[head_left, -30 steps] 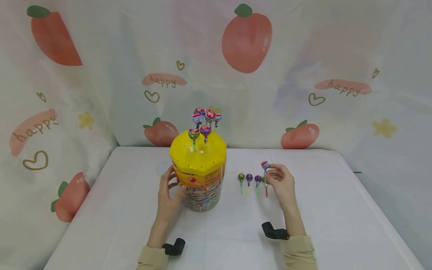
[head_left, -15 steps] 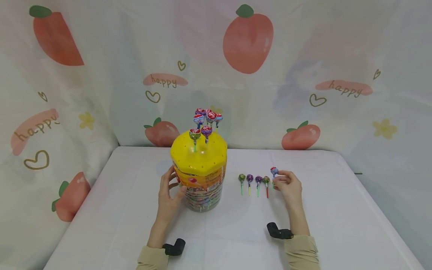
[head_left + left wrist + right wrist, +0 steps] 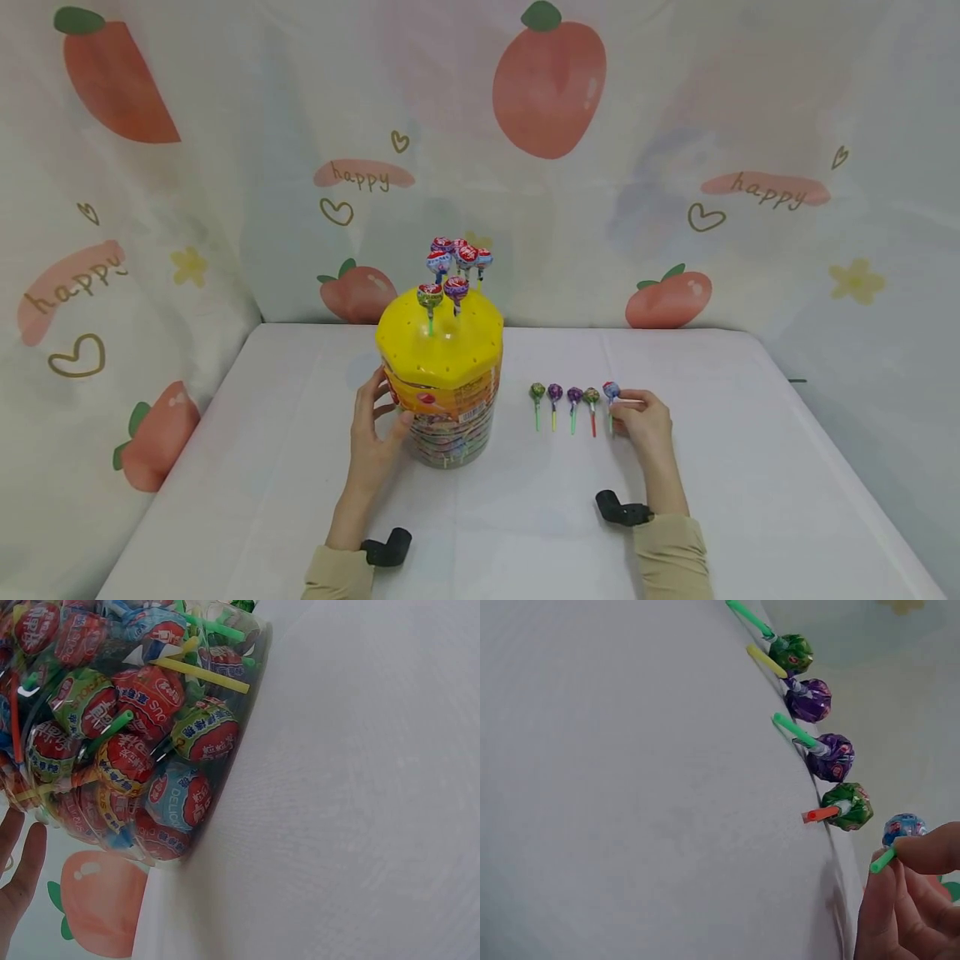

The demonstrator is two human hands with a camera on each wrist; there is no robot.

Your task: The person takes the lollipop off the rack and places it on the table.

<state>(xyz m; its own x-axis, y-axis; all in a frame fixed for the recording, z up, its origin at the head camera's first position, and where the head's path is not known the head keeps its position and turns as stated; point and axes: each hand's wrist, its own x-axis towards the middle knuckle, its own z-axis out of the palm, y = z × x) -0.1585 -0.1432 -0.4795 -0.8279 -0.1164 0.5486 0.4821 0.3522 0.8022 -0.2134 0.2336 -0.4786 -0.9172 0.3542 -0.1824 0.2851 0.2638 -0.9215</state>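
Note:
A clear jar of lollipops point(image 3: 450, 437) with a yellow lid point(image 3: 427, 354) stands left of the table's middle. My left hand point(image 3: 375, 446) holds its left side, thumb at the front; in the left wrist view only some fingers point(image 3: 22, 870) show beside the jar's wrapped sweets point(image 3: 127, 761). To the right, my right hand point(image 3: 647, 423) pinches the green stick of a blue-wrapped lollipop point(image 3: 904, 826) between thumb and fingers. This lollipop is at the right end of a row, beside a green-wrapped one with a red stick point(image 3: 847, 806).
Two purple-wrapped lollipops point(image 3: 574, 395) and another green one point(image 3: 537, 391) lie further left in the row on the white tabletop point(image 3: 517, 525). Several lollipops point(image 3: 456, 288) stand upright in the lid. A printed curtain point(image 3: 450, 100) closes off the back.
My right hand has moved right, then lowered the blue lollipop to the end of the row, uncovering the red-sticked one. The left hand and jar have stayed put.

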